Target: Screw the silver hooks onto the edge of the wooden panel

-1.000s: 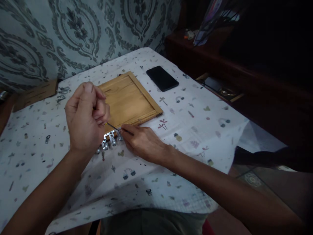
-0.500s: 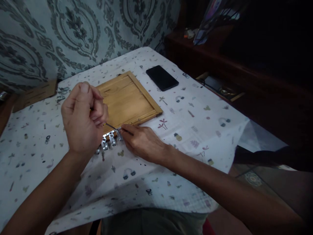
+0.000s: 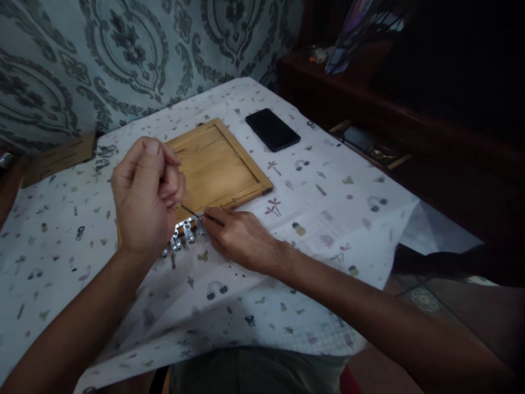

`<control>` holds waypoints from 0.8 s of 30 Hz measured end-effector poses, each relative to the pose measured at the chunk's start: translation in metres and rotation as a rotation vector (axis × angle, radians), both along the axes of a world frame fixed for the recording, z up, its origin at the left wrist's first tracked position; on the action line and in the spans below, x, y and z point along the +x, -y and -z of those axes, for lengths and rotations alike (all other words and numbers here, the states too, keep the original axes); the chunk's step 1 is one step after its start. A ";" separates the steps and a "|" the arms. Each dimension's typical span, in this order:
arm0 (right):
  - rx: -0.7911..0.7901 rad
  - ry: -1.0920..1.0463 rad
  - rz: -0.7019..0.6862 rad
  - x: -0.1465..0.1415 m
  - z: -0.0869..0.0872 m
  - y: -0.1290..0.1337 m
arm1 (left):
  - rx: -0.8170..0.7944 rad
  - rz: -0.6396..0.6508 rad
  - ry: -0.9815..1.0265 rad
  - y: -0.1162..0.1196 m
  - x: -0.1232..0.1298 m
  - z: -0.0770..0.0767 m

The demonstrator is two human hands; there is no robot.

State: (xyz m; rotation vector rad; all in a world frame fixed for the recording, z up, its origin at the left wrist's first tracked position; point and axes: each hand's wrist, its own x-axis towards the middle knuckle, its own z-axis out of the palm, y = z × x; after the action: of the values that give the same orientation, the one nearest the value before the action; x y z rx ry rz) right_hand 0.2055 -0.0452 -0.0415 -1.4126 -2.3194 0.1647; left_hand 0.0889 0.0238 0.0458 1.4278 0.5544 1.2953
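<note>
Silver metal clips [image 3: 188,233] sit in a row along the near edge of a flat, yellow-brown wooden board [image 3: 217,167]. The board lies on a white cloth with tiny pictures [image 3: 324,213]. The left hand [image 3: 145,200] is curled tight around a thin dark rod [image 3: 189,211] that points at the clips. The right hand [image 3: 241,238] has bent fingers by the end clip; I can't tell what they pinch. A flat black phone [image 3: 273,130] lies near the board.

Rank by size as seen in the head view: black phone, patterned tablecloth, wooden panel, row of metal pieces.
1. Patterned tablecloth
2. Wooden panel, partly hidden by the left hand
3. Black phone
4. Row of metal pieces, visible part
</note>
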 end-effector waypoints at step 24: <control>0.021 -0.016 0.006 0.000 0.002 0.000 | -0.080 0.017 -0.019 -0.005 -0.001 0.000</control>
State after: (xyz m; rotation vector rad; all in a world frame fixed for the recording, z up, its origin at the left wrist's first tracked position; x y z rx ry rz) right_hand 0.2052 -0.0455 -0.0435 -1.4037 -2.2971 0.1492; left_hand 0.0881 0.0292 0.0454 1.3778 0.5987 1.2336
